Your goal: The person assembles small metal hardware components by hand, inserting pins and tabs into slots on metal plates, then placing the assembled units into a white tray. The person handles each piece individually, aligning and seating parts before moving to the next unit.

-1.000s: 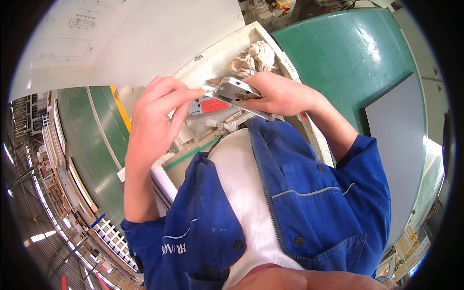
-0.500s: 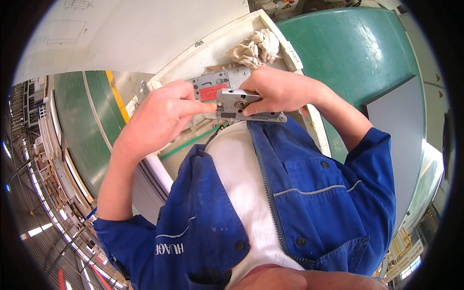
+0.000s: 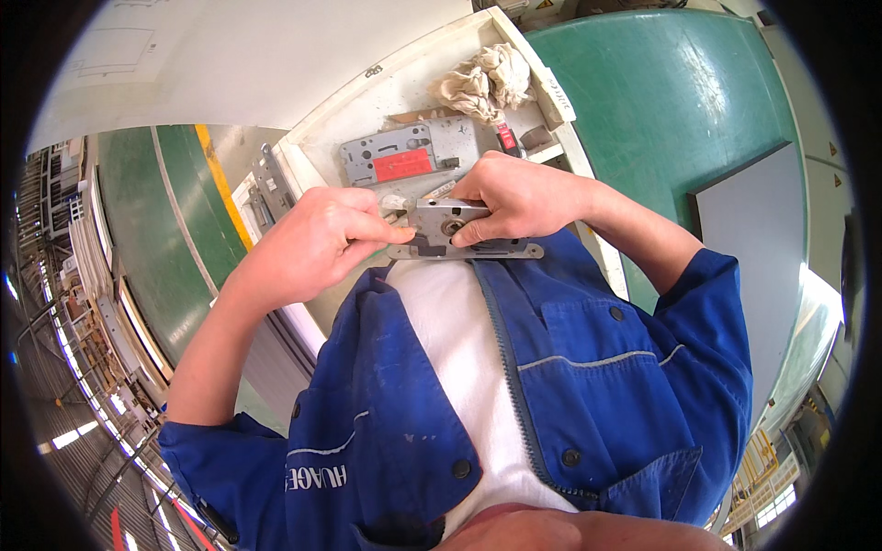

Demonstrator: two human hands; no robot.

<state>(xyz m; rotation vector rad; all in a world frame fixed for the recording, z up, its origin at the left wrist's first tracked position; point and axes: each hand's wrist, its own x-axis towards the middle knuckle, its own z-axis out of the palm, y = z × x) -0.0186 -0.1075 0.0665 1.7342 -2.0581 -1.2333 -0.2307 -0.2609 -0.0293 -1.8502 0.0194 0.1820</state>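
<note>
My right hand grips a grey metal mortise lock close in front of my chest, its thumb lying across the face near a round hub. The lock's long faceplate lies along the edge nearest me. My left hand meets the left end of the lock with a fingertip; its other fingers are curled, and anything pinched in them is hidden. Beyond my hands a second mortise lock with a red label lies flat in a white tray.
Crumpled cloth rags sit at the tray's far end, beside a red-and-black object. Metal strips stand at the tray's left edge. A large white panel rises at the far left. To the right, a grey panel lies near a green surface.
The held lock and both hands have come slightly nearer my body. More of the second lock and the red-and-black object now show. My left fingertip stays at the held lock's left end.
</note>
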